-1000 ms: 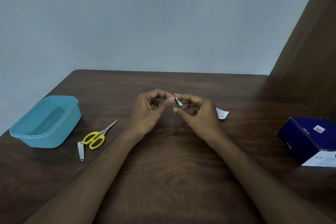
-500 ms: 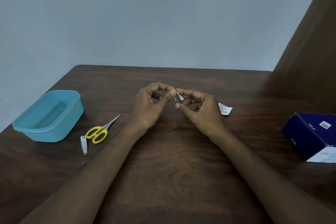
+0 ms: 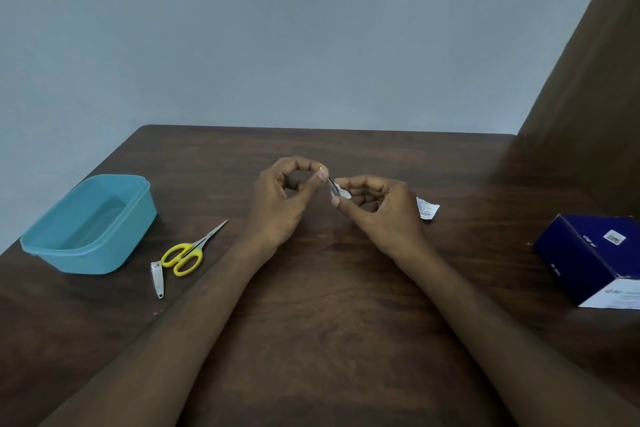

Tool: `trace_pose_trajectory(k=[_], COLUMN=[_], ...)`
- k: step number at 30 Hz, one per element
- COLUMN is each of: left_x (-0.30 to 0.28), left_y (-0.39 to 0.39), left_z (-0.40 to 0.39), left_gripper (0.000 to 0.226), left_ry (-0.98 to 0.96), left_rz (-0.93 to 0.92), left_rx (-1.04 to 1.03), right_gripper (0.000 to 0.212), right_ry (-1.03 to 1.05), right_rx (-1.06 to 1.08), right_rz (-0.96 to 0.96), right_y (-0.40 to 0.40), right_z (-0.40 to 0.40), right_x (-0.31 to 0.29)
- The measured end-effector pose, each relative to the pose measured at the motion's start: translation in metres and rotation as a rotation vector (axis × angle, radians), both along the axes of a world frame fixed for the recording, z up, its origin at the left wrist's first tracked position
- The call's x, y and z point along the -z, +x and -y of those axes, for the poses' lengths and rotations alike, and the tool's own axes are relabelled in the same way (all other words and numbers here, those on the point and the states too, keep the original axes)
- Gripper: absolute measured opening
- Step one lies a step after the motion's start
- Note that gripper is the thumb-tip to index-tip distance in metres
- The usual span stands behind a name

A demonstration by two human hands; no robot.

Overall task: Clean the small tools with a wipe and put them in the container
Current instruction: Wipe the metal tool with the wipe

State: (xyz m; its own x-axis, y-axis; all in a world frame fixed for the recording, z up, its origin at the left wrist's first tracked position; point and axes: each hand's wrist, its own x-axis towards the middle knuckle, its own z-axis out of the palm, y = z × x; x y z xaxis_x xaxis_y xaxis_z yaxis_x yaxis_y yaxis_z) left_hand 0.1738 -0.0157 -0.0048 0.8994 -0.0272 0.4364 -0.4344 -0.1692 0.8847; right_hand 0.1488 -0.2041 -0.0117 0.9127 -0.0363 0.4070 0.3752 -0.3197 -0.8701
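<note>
At the centre of the frame a thin metal tool (image 3: 333,186) – slim and grey, too small to name for certain – runs from upper left to lower right between the 2 hands. The left hand (image 3: 284,204) pinches its upper end between thumb and forefinger; the right hand (image 3: 377,208) pinches its lower part through a small white wipe (image 3: 343,193), soft and crumpled, folded round the metal. Since the long axis points toward the right hand, a wiping stroke would likely slide along that line, with the left hand holding the tool steady.

Outward, to the right of the right hand, a torn white sachet (image 3: 427,207) lies flat on the dark wood-grain table (image 3: 322,322). Left of centre lie scissors (image 3: 189,251) with yellow plastic loops and narrow steel blades, and just beside them a small steel nail clipper (image 3: 157,279) – both apparently not yet wiped. At the left edge stands the teal plastic container (image 3: 90,225), rectangular with rounded corners, open-topped. A dark blue cardboard box (image 3: 595,258) sits at the right edge.
</note>
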Motion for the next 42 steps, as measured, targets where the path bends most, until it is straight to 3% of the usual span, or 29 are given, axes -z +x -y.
trace_pose_trajectory(k=[3, 8, 14, 19, 26, 31, 37, 42], left_x=[-0.0010, -0.0004, -0.0009, -0.0007, -0.0022, -0.0056, -0.0059, -0.0032], left_y=[0.0005, -0.0045, -0.0006, -0.0036, -0.0014, -0.0072, -0.0054, -0.0065], left_z=[-0.0011, 0.0005, -0.0009, -0.0002, 0.0004, 0.0005, -0.0004, 0.0010], left_gripper=[0.006, 0.004, 0.006, 0.004, 0.008, 0.006, 0.004, 0.005], left_ry=[-0.034, 0.070, -0.002, 0.109, -0.037, 0.055, -0.028, 0.045], left_rz=[-0.025, 0.007, -0.006, 0.036, -0.005, 0.056, 0.042, 0.038], left_rx=[-0.005, 0.117, 0.036, 0.120, 0.059, 0.092, 0.004, 0.067], right_gripper=[0.017, 0.033, 0.020, 0.035, 0.015, 0.034, 0.020, 0.036], right_ry=[0.006, 0.023, 0.027, 0.006, 0.031, 0.073, 0.009, 0.057], right_rx=[0.020, -0.033, 0.014, -0.050, 0.017, -0.056, 0.005, -0.041], right_rz=[0.022, 0.027, 0.037, 0.051, 0.010, 0.046, -0.019, 0.066], right_y=[-0.0018, -0.0017, -0.0016, -0.0026, -0.0001, -0.0001, 0.0023, -0.0018], right_z=[0.0009, 0.0010, 0.0030, 0.0006, 0.0035, -0.0011, -0.0026, -0.0038], right_x=[-0.0014, 0.0000, -0.0011, -0.0024, -0.0001, -0.0011, 0.0032, -0.0024])
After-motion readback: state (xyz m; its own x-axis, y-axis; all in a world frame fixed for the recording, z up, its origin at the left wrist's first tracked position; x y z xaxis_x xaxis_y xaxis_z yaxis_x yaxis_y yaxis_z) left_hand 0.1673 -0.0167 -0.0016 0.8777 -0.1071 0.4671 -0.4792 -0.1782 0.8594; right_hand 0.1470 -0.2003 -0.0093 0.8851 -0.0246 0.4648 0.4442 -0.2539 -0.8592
